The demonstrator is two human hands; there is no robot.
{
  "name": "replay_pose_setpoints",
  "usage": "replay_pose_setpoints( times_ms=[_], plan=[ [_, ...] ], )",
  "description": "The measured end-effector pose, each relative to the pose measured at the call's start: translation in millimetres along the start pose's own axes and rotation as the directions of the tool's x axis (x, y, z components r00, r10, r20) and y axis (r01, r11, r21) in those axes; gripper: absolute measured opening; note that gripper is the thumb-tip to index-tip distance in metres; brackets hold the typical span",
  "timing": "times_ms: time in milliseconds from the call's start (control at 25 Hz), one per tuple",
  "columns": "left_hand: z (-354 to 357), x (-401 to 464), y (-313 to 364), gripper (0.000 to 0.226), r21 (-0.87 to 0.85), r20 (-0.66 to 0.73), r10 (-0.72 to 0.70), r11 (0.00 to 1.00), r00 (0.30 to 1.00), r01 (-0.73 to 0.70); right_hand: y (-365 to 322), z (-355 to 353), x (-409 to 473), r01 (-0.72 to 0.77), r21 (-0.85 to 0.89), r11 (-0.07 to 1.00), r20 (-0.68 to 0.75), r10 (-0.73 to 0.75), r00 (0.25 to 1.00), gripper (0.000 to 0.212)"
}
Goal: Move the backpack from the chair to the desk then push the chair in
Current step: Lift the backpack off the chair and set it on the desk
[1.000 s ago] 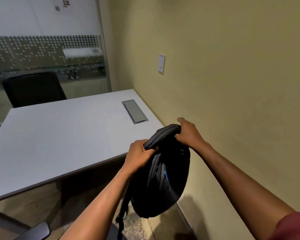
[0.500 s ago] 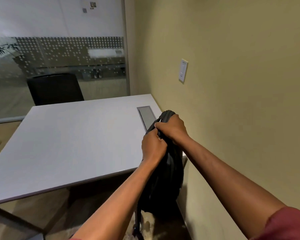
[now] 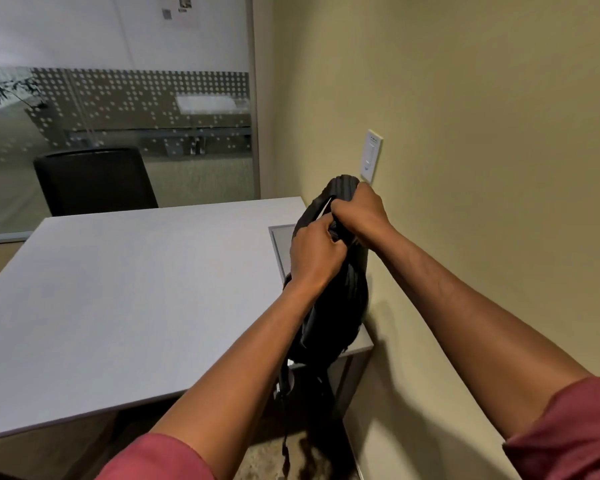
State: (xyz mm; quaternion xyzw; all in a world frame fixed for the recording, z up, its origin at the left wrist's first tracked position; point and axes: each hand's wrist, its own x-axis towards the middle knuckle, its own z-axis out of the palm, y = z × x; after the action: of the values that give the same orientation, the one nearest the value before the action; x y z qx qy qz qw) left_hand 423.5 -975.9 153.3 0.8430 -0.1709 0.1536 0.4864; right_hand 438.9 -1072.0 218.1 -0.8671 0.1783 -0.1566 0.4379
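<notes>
Backpack hanging below my grip, over the desk's right near corner.
My left hand [image 3: 314,252] and right hand [image 3: 357,213] are clenched on the top of the backpack [image 3: 336,306]; its long axis hangs vertical, bottom at the edge of the desk [image 3: 118,289], beside the wall [image 3: 465,133].

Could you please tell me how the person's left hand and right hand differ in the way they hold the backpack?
The right hand sits higher and farther away, its grip near the backpack top; the left hand is lower and nearer the camera. The right hand is on the wall side, the left hand over the desk. Both are closed on the backpack.
</notes>
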Motion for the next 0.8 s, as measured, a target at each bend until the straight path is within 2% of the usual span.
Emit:
replay_pose_setpoints(
  times_ms=[160, 280, 400, 480, 560, 680, 800],
  plan=[
    [31.7, 32.3, -27.6, 0.073, -0.033, 0.183, 0.021, 0.999, 0.983, -0.016, 19.9, 3.8, 44.9, -0.002, 0.083, 0.997, -0.048, 0.006, 0.999, 0.028],
    [54.9, 36.7, -56.8, 0.097, -0.077, 0.328, 0.01, 0.997, 0.945, 0.016, 42.7, 13.3, 66.7, -0.001, 0.063, 0.998, -0.011, 0.002, 1.0, 0.031],
    [76.4, 29.9, -84.9, 0.11, 0.062, 0.403, -0.062, 0.997, 0.913, 0.041, 59.4, 16.8, 88.2, -0.003, -0.002, 1.0, 0.007, 0.003, 1.0, 0.035],
    [85.0, 22.9, -101.1, 0.114, 0.119, 0.422, -0.145, 0.987, 0.895, 0.103, 63.1, 13.1, 104.9, -0.012, -0.085, 0.996, -0.007, 0.011, 1.0, 0.04],
    [89.2, 16.7, -112.1, 0.108, 0.068, 0.426, -0.171, 0.985, 0.888, 0.157, 65.7, 7.0, 122.2, -0.037, -0.18, 0.983, -0.009, 0.036, 0.999, 0.041],
    [94.9, 13.9, -112.1, 0.086, 0.082, 0.393, -0.14, 0.99, 0.909, 0.117, 65.0, -2.8, 144.2, -0.058, -0.283, 0.957, 0.01, 0.063, 0.998, 0.041],
    [106.7, 16.9, -102.8, 0.079, 0.123, 0.383, -0.137, 0.988, 0.913, 0.097, 66.5, -7.5, 154.3, -0.019, -0.367, 0.93, 0.021, 0.029, 0.999, 0.042]
  ],
)
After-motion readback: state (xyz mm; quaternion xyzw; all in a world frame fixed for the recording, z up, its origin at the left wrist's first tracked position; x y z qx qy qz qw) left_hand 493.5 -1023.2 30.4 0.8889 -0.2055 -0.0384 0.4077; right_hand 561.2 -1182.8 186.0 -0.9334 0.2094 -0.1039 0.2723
